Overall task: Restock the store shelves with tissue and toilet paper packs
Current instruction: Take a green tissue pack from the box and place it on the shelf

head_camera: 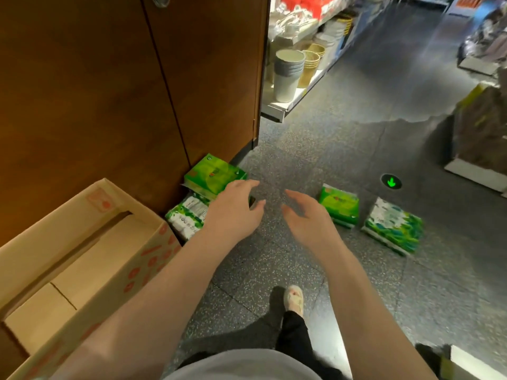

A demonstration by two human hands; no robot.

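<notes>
Both hands reach forward over the speckled grey floor (315,149), palms turned toward each other with a gap between them. The left hand (233,212) has its fingers (248,184) spread wide and gently bent, holding nothing; the right hand (308,218) matches it, fingers (295,193) loosely curved and empty.

At ten o'clock from the left hand, a bright green tissue pack (215,174) lies on top of a white-and-green tissue pack (186,216), both pressed against the base of a brown wooden cabinet (109,91). The left hand overlaps the edge of this stack in the view; whether it touches cannot be told.

At three o'clock from the right hand, a second green tissue pack (341,205) lies on the floor just beside the wrist, and a further white-and-green pack (392,226) lies near it, farther out.

At eight o'clock, an open cardboard box (82,256) with orange print stands against the cabinet. At twelve o'clock, a low shelf (277,109) carries stacked bins (288,75). A green arrow marker (391,181) glows in the floor at two o'clock.
</notes>
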